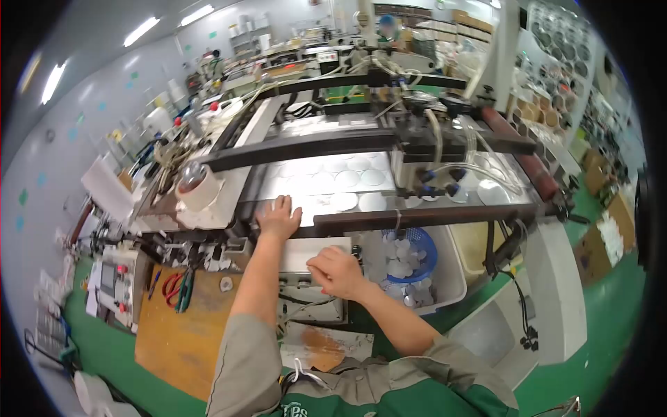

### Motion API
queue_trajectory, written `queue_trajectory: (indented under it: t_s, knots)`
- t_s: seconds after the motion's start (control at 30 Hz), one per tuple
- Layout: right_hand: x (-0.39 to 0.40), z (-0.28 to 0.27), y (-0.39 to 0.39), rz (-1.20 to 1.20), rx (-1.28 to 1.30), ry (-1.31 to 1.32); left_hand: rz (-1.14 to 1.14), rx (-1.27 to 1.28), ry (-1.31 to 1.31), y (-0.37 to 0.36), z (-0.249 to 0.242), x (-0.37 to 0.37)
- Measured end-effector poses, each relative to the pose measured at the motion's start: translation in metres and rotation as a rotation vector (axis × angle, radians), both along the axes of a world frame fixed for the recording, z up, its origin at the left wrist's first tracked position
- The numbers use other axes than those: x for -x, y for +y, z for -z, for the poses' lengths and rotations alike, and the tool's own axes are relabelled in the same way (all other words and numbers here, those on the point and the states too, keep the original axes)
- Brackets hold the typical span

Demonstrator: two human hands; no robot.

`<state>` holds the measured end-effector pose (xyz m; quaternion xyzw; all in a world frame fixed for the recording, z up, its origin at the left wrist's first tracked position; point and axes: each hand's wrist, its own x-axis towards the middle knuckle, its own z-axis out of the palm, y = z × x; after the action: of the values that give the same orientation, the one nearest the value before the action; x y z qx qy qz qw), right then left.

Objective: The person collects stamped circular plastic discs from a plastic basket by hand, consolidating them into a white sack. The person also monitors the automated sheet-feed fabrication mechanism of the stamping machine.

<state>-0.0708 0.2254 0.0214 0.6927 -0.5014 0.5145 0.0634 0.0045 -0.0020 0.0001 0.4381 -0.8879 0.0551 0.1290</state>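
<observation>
The left hand (279, 219) lies palm down with fingers spread at the near edge of the machine bed (272, 185), gripping nothing visible, while the right hand (335, 271) is loosely curled over a white block (297, 254); whether it pinches anything, I cannot tell. Pale round discs (347, 178) lie in rows on the bed, ahead of the left hand and to its right. The likeliest trouble is a pinch: the dark crossbar (299, 151) spans the bed beyond those fingertips, and if it moved or dropped, they could be caught. A dragging palm could also push the nearest discs out of line, and the looping hoses (490, 177) beside the tool head (411, 170) might snag if that part travels. (Loose discs fill the blue basket (432, 256) below, so anything slipping over the front rail (424, 218) could be lost among them.) The right hand's palm and fingertip undersides are hidden, and the crossbar covers a strip of the bed. Glare washes out many disc edges, leaving it unclear whether they are separate or joined in a sheet; the rail hides the basket's far side.
</observation>
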Motion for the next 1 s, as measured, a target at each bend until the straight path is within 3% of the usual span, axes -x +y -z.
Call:
queue_trajectory:
  t_s: [0.17, 0.23, 0.3, 0.43, 0.5, 0.6, 0.77, 0.83, 0.9, 1.0]
  knots:
    - [0.002, 0.005, 0.002, 0.036, 0.029, -0.033, -0.01, -0.016, -0.06, 0.003, -0.011, 0.001]
    - [0.002, 0.009, 0.003, -0.008, 0.021, -0.045, 0.013, 0.071, -0.036, -0.014, 0.01, -0.001]
    - [0.005, 0.015, 0.004, 0.028, 0.121, -0.041, 0.155, 0.309, -0.131, -0.03, 0.028, -0.009]
    - [0.003, 0.026, 0.001, 0.019, 0.129, 0.005, 0.38, 0.553, -0.23, -0.053, 0.037, -0.021]
    - [0.0, 0.03, -0.002, 0.011, 0.151, -0.045, 0.296, 0.393, -0.16, -0.04, 0.026, -0.017]
    - [0.0, 0.032, -0.002, 0.014, 0.29, -0.106, 0.418, 0.402, -0.306, -0.058, 0.021, -0.024]
    - [0.002, 0.039, -0.007, -0.039, 0.312, -0.127, 0.448, 0.392, -0.382, -0.071, 0.021, -0.029]
    - [0.001, 0.041, -0.01, -0.038, 0.296, -0.062, 0.274, 0.168, -0.353, -0.04, 0.004, -0.02]
    - [0.003, 0.038, -0.006, -0.053, 0.313, -0.08, 0.292, 0.237, -0.451, -0.041, 0.004, -0.022]
    - [0.003, 0.037, -0.007, -0.068, 0.333, -0.108, 0.028, 0.057, -0.284, -0.022, -0.002, -0.012]
